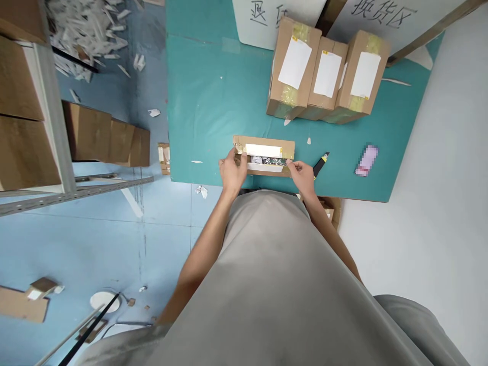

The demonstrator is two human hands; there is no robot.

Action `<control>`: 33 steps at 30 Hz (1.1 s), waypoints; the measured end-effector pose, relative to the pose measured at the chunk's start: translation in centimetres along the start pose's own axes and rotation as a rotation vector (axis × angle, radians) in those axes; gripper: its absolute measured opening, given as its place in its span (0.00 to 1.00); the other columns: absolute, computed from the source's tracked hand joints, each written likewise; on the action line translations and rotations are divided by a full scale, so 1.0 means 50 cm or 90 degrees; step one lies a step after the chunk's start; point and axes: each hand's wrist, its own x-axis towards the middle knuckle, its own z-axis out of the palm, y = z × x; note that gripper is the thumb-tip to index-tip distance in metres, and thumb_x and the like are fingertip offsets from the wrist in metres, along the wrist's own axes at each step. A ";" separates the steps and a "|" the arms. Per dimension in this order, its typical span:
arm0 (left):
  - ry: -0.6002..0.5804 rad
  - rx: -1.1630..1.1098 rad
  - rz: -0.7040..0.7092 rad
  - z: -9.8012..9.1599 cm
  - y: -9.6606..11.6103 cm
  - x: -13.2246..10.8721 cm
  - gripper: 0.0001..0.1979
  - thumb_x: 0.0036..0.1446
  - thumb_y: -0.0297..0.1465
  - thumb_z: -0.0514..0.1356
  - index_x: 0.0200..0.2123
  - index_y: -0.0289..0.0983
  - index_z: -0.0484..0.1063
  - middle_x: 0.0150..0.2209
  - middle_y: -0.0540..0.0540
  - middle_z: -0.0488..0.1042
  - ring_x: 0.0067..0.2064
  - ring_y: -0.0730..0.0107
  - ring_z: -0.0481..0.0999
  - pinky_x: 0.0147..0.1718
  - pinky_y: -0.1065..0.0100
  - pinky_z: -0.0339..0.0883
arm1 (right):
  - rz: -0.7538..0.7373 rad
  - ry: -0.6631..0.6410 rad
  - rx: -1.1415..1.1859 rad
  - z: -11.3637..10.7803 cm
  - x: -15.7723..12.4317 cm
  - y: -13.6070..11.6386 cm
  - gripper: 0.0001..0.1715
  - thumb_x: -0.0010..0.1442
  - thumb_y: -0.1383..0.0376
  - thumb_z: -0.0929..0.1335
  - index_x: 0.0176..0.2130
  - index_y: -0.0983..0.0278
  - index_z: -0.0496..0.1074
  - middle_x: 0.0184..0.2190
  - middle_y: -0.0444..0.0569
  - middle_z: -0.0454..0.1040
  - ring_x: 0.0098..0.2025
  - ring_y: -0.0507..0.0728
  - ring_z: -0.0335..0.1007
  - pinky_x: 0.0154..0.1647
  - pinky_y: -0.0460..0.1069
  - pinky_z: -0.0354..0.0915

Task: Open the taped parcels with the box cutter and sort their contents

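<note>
A small cardboard box (288, 146) lies at the front edge of the green table, its top flaps parted along the middle. White label pieces run along both flaps. Through the gap show a shiny dark packet (275, 161) and something pale, whose kind I cannot make out. My left hand (232, 173) grips the box's left end, thumb and fingers closed on the cardboard. At the right end, my right hand (302, 177) pinches the edge of the box. Just right of that hand lies a black and yellow utility knife (321, 165), touched by neither hand.
Three taped cartons (292, 66) with white labels stand at the back of the green table (206, 112), before white boards with handwriting. A blurred pink item (366, 160) lies to the right. Left are a metal rack (57, 117), floor cartons (91, 132) and a paper-scrap heap (87, 35).
</note>
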 end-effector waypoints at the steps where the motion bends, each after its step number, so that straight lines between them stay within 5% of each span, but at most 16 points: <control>1: -0.014 -0.012 0.003 -0.003 -0.002 -0.003 0.21 0.69 0.39 0.67 0.62 0.39 0.82 0.42 0.40 0.85 0.56 0.41 0.83 0.69 0.38 0.72 | -0.003 -0.017 0.009 -0.003 -0.003 0.001 0.33 0.74 0.42 0.67 0.51 0.64 0.88 0.33 0.50 0.84 0.40 0.63 0.80 0.46 0.53 0.75; 5: -0.057 -0.048 0.027 -0.026 -0.029 -0.027 0.34 0.60 0.33 0.70 0.70 0.40 0.76 0.62 0.35 0.81 0.63 0.44 0.82 0.69 0.42 0.75 | -0.042 -0.088 -0.044 -0.016 -0.004 0.010 0.43 0.69 0.51 0.73 0.75 0.66 0.76 0.34 0.44 0.82 0.39 0.60 0.78 0.50 0.54 0.76; 8: -0.072 -0.069 0.046 -0.042 -0.055 -0.055 0.45 0.59 0.35 0.73 0.78 0.41 0.66 0.80 0.28 0.61 0.70 0.41 0.77 0.71 0.41 0.74 | -0.076 -0.064 -0.145 -0.020 0.010 0.013 0.55 0.65 0.58 0.77 0.83 0.61 0.63 0.52 0.52 0.84 0.39 0.59 0.80 0.55 0.58 0.78; 11: -0.110 -0.066 0.068 -0.047 -0.078 -0.078 0.54 0.59 0.40 0.77 0.83 0.45 0.56 0.85 0.27 0.47 0.80 0.35 0.66 0.77 0.38 0.66 | -0.129 -0.060 -0.227 -0.024 0.037 0.003 0.46 0.70 0.62 0.73 0.81 0.62 0.66 0.74 0.66 0.71 0.46 0.63 0.85 0.60 0.63 0.79; 14: -0.145 -0.039 0.081 -0.038 -0.094 -0.091 0.62 0.59 0.44 0.79 0.85 0.41 0.49 0.85 0.24 0.47 0.86 0.30 0.52 0.81 0.34 0.55 | -0.234 -0.099 -0.287 -0.031 0.067 -0.016 0.32 0.78 0.64 0.64 0.76 0.64 0.72 0.83 0.64 0.60 0.68 0.68 0.79 0.70 0.64 0.76; 17: -0.151 -0.032 0.075 -0.023 -0.099 -0.096 0.61 0.62 0.48 0.77 0.86 0.38 0.48 0.81 0.22 0.58 0.84 0.28 0.58 0.81 0.33 0.55 | -0.299 -0.115 -0.306 -0.035 0.093 -0.034 0.31 0.81 0.66 0.58 0.75 0.65 0.71 0.81 0.62 0.64 0.78 0.67 0.69 0.77 0.64 0.70; 25: -0.104 0.002 0.110 -0.023 -0.053 -0.044 0.52 0.67 0.48 0.74 0.85 0.43 0.55 0.70 0.28 0.73 0.69 0.32 0.78 0.69 0.42 0.74 | -0.332 -0.051 -0.327 -0.028 0.166 -0.065 0.32 0.84 0.64 0.52 0.73 0.69 0.71 0.74 0.67 0.72 0.72 0.67 0.74 0.74 0.63 0.71; 28: -0.152 0.117 0.132 -0.037 -0.032 -0.017 0.43 0.68 0.38 0.74 0.81 0.46 0.65 0.68 0.31 0.72 0.60 0.37 0.84 0.64 0.45 0.78 | -0.361 -0.081 -0.379 -0.033 0.179 -0.076 0.33 0.82 0.66 0.54 0.74 0.70 0.71 0.75 0.69 0.70 0.68 0.70 0.78 0.71 0.65 0.73; 33: -0.277 0.371 0.080 -0.036 -0.025 -0.025 0.52 0.63 0.29 0.76 0.84 0.46 0.57 0.67 0.32 0.69 0.59 0.38 0.85 0.61 0.48 0.80 | -0.342 -0.205 -0.573 -0.035 0.140 -0.088 0.44 0.77 0.63 0.61 0.84 0.73 0.55 0.83 0.73 0.57 0.64 0.77 0.81 0.60 0.66 0.80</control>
